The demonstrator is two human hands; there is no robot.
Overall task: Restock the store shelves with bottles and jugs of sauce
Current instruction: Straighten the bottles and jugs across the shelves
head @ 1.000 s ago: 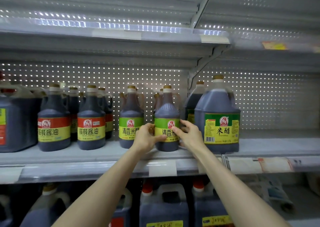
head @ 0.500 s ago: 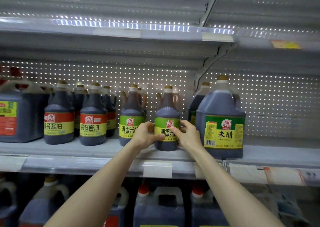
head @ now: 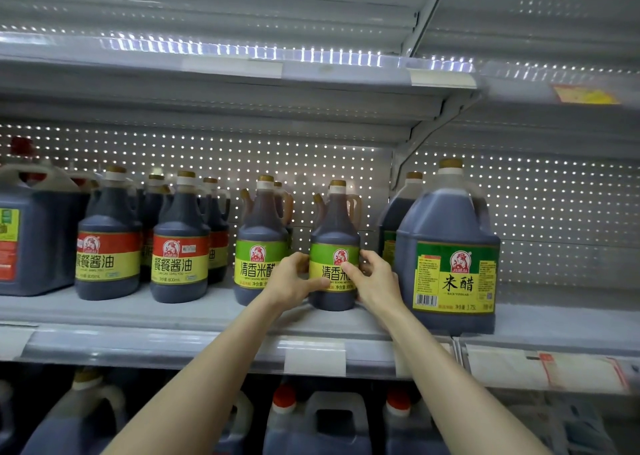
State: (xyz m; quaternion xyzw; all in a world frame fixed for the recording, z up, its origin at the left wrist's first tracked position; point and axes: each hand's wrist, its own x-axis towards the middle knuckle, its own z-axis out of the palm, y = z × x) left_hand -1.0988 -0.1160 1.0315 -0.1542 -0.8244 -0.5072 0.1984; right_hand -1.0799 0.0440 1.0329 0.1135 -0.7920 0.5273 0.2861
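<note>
A dark vinegar bottle with a green and yellow label (head: 334, 239) stands upright on the middle shelf (head: 194, 316). My left hand (head: 292, 281) grips its left side, thumb across the lower label. From the right, my right hand (head: 372, 281) grips it with fingers curled over the label. A matching green-label bottle (head: 259, 243) stands just left of it. A large rice vinegar jug (head: 450, 257) stands close on the right.
Red-label soy sauce bottles (head: 180, 246) fill the shelf to the left, beside a big square jug (head: 31, 236). Bare shelf lies right of the large jug. Jugs with red caps (head: 332, 423) sit on the lower shelf. An upper shelf (head: 242, 70) hangs overhead.
Both hands stay on the green-label bottle, which still stands in the same spot. The view has shifted a little, showing more of the left bottles.
</note>
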